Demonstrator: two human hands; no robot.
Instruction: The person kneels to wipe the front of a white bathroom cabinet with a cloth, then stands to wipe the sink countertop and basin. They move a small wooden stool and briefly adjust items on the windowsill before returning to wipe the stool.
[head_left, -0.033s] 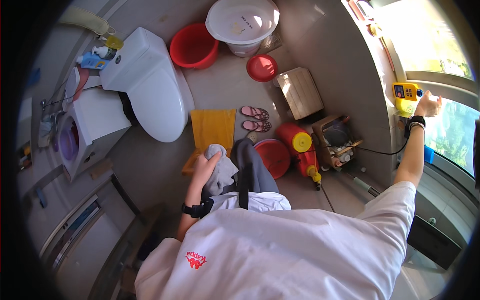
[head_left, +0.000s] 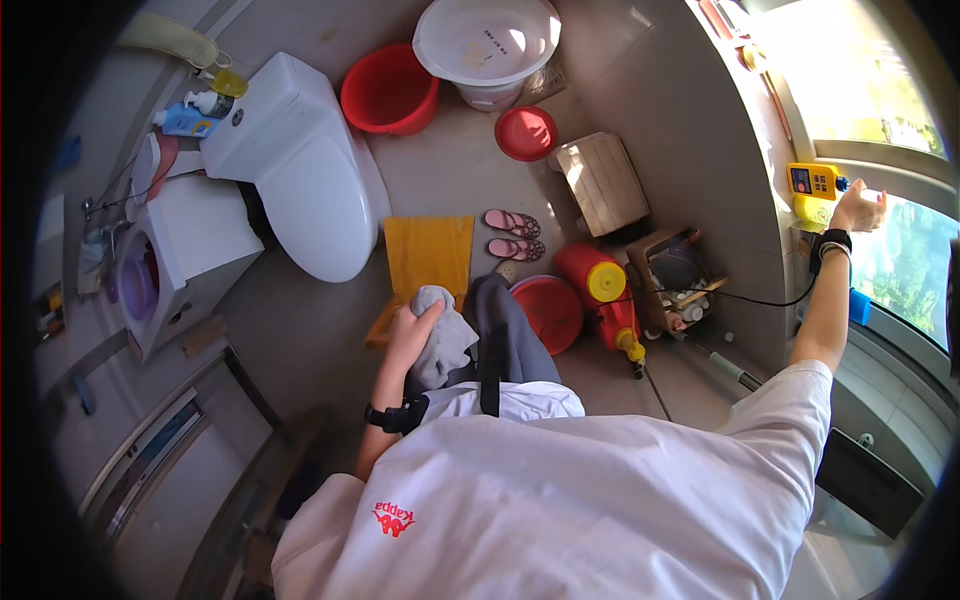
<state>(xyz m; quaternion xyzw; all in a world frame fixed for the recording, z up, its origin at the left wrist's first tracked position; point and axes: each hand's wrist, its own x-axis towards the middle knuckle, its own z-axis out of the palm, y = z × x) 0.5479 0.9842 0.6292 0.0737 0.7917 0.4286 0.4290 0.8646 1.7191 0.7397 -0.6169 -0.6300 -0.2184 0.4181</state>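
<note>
My left hand [head_left: 412,335], held low over the front of my body, is closed round a crumpled grey cloth [head_left: 443,345]. The cloth hangs beside my dark trouser leg. My right arm stretches out to the window at the right. There my right hand [head_left: 857,210] is raised against the bright window frame [head_left: 895,180], its visible fingers apart. A yellow bottle [head_left: 815,181] with a dark blue cap stands on the sill right by those fingers; whether they touch the cap I cannot tell. Behind my wrist is a yellow-green container [head_left: 812,212].
A yellow chair [head_left: 428,250] stands before me, pink sandals [head_left: 514,223] beside it. To the left is a white toilet [head_left: 315,215]. Red basins [head_left: 390,90], a white tub [head_left: 485,40], a stool [head_left: 602,185], a red sprayer [head_left: 590,275] and a crate [head_left: 655,290] occupy the floor.
</note>
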